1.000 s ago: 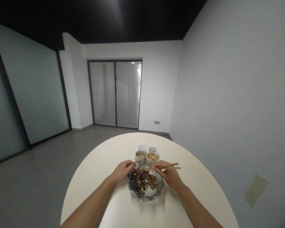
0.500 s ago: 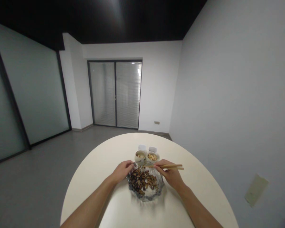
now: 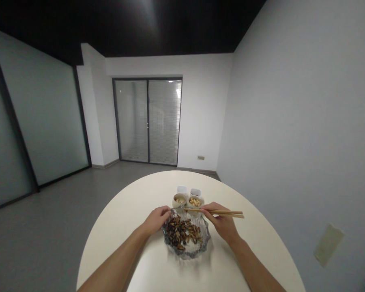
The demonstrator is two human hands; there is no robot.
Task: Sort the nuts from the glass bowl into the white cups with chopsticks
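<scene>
A clear glass bowl [image 3: 207, 240] with a wavy rim stands in front of me, holding many dark brown, elongated seed-like pieces [image 3: 181, 232]. At its left rim, my left hand [image 3: 157, 218] is closed on the edge with thumb and fingers. My right hand [image 3: 221, 223] grips a pair of wooden chopsticks [image 3: 223, 212] above the bowl's right side. Their tips point left, over the far rim; whether they pinch anything is too small to tell. Just beyond are two small beige cups: the left cup [image 3: 175, 204] has pale pieces, the right one light tan nuts [image 3: 195, 201].
Two small white dishes, a left dish [image 3: 181, 189] and a right dish [image 3: 196, 192], sit behind the cups. All of it rests on a round cream table [image 3: 124, 211]. A white wall [image 3: 292, 121] rises to the right; glass doors [image 3: 147, 121] are at the back.
My right hand has shifted slightly right and away from me, bringing the chopstick tips from above the bowl's inside to its far rim. The left hand stays on the rim.
</scene>
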